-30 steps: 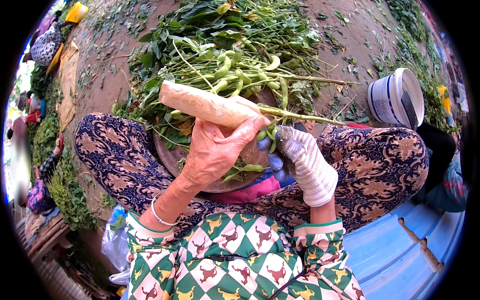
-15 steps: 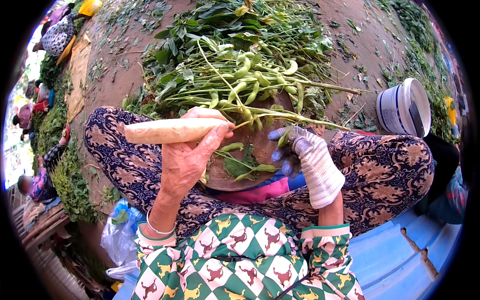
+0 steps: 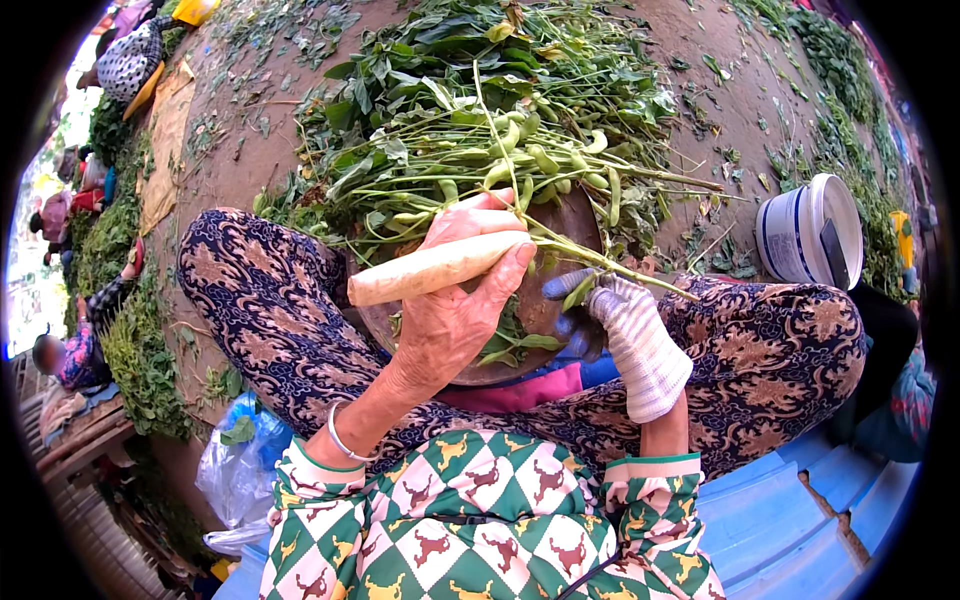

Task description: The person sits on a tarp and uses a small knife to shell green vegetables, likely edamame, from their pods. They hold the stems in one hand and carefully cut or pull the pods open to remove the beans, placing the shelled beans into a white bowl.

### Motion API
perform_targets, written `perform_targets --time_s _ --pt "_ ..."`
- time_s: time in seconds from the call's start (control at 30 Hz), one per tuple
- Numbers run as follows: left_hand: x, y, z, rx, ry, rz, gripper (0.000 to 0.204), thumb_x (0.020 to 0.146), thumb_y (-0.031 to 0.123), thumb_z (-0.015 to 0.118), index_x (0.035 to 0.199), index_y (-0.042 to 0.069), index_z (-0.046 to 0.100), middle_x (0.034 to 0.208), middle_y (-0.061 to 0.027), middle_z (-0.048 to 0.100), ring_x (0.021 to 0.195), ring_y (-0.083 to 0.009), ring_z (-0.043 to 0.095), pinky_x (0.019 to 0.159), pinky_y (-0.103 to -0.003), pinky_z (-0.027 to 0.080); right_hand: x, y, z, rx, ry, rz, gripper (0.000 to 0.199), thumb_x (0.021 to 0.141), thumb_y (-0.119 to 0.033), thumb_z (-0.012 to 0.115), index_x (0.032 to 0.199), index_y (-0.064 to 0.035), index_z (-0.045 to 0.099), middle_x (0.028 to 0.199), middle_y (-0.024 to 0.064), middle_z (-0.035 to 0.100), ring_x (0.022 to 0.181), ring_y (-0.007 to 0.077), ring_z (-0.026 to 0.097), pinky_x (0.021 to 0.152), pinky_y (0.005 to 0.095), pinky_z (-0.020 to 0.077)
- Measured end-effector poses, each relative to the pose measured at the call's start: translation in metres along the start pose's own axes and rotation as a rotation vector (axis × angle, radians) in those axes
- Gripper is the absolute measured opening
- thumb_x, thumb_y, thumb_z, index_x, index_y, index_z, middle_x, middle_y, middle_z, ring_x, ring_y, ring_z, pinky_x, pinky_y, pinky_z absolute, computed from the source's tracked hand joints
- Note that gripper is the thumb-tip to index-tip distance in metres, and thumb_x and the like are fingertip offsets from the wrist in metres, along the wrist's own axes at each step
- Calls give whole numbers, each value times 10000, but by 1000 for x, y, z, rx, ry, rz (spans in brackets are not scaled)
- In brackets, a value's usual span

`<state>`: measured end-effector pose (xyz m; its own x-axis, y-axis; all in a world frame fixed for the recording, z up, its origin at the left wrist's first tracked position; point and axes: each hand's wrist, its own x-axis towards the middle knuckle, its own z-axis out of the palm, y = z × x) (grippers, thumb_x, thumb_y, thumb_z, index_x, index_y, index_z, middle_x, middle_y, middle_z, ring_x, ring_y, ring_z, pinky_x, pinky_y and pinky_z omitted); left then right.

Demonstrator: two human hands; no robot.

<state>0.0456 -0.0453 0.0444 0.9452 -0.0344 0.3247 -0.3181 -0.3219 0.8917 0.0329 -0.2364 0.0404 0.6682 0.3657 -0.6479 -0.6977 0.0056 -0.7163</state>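
My bare left hand (image 3: 460, 300) is closed around a pale, tapered wooden handle (image 3: 425, 268); whatever is at its far end is hidden. Its fingertips are at a cut bean stem (image 3: 625, 270) that runs right, just past my other hand. My right hand (image 3: 620, 325), in a white knitted glove with dirty blue-grey fingers, is curled, with a green bean pod (image 3: 578, 292) between finger and thumb. Beneath both hands is a round brown tray (image 3: 545, 300) with loose pods and leaves. Beyond it lie heaped bean plants (image 3: 480, 130) bearing plump green pods (image 3: 545, 160).
At the right stands a white bucket (image 3: 800, 235) with blue bands, a dark flat object against its side. A clear plastic bag (image 3: 235, 470) sits by my left knee. Leaf litter covers the brown ground. Other people (image 3: 80, 350) are at the far left, beside greenery.
My left hand has moved right with the wooden handle, coming closer to my right hand and covering part of the tray. The right hand has barely moved, still with the pod.
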Motion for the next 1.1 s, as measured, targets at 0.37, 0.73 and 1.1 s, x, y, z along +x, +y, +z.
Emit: perform_targets --time_s 0.37,0.73,1.1 --pt "3 12 -10 -212 -45 -305 92 851 61 632 931 17 620 860 -2 584 748 -70 541 676 -206 438 1 4 -4 118 287 -120 338 886 -94 391 1133 -40 615 678 16 594 492 69 523 431 186 408" --pt "-7 20 -7 -524 -48 -565 87 861 60 619 906 -15 619 837 -27 626 773 -90 585 724 -223 459 -24 7 11 -117 -178 173 224 888 -94 456 1023 -23 620 752 15 617 625 71 582 505 201 452" --pt "-12 13 -12 -373 -101 -547 77 843 84 639 874 14 646 848 -12 632 798 -90 578 737 -241 456 9 9 33 -219 41 -157 220 916 -227 554 871 -22 619 711 14 604 549 71 536 502 218 457"
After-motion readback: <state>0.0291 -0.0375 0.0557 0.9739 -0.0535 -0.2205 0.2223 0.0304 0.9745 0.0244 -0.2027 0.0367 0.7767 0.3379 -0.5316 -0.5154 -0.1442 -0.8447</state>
